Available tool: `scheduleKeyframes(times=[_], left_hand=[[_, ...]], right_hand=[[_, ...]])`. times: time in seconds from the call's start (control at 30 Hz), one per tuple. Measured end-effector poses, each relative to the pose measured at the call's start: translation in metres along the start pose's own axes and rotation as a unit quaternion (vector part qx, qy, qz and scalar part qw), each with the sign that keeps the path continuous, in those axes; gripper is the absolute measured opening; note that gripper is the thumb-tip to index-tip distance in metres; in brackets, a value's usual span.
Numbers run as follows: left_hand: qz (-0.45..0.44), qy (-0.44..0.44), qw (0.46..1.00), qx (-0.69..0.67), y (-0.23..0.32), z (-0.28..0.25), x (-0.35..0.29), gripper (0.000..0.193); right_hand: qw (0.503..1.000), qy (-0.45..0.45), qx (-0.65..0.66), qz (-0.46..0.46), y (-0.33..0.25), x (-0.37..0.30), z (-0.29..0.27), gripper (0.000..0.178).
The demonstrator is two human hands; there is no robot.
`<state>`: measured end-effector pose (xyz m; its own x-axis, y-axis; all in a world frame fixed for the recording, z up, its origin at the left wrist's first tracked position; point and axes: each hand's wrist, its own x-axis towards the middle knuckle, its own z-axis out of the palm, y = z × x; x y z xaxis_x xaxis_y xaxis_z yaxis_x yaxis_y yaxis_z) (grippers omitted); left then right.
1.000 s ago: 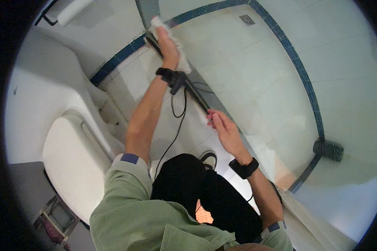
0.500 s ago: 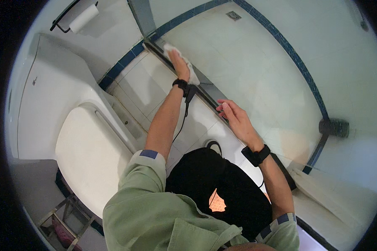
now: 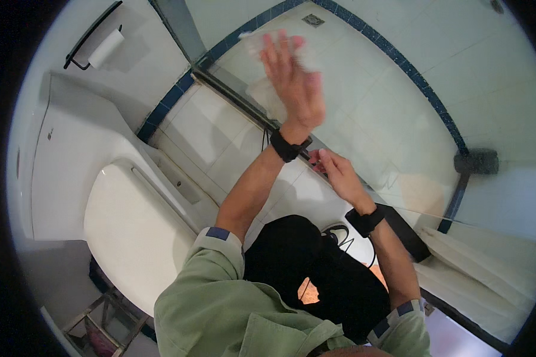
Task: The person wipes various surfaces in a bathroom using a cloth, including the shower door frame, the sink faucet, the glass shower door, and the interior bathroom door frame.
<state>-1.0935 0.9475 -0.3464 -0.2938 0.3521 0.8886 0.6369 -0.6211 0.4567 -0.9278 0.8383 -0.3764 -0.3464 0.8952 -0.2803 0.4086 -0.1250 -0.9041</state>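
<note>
Left hand [image 3: 296, 98] and cloth [image 3: 263, 95] have moved off the dark rail [image 3: 235, 97] since half a second ago, swinging toward 1 o'clock to lie over the clear glass [image 3: 369, 113]; the right hand [image 3: 341, 177] has hardly shifted, and the whole view has turned a little.

White cloth now shows in two pale patches on the 9 o'clock side of the left hand, near its fingertips and near its palm; one of these may be a reflection. That hand is blurred, fingers stretched out and slightly parted, with the cloth apparently flat beneath them rather than bunched in a grasp. Whether it touches the glass is hard to tell.

At 3 o'clock, just past the middle, the right hand has its fingers loosely bent at the rail's edge; I cannot tell whether they grip it or only rest there.

Wiping looks under way, not finished: the cloth is spread out and in use. Which parts of rail and glass are already done, and how much is left, does not show; no clear line parts wiped from unwiped.

Toward 8 o'clock stands the toilet [image 3: 140, 229], with the paper roll [image 3: 106, 49] at 10 and the drain [image 3: 313, 21] just past 12.
</note>
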Motion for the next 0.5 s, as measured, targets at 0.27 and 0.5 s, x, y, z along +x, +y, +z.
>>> scheduleKeyframes(times=[0.27, 0.5], left_hand=[[-0.183, 0.046, 0.979, -0.076, -0.038, 0.025, -0.088, 0.061], [-0.549, 0.050, 0.832, -0.061, -0.099, 0.034, -0.257, 0.068]], right_hand=[[1.000, -0.008, -0.012, 0.027, 0.033, -0.013, -0.009, 0.047], [0.999, -0.016, -0.007, 0.052, 0.056, -0.026, -0.007, 0.048]])
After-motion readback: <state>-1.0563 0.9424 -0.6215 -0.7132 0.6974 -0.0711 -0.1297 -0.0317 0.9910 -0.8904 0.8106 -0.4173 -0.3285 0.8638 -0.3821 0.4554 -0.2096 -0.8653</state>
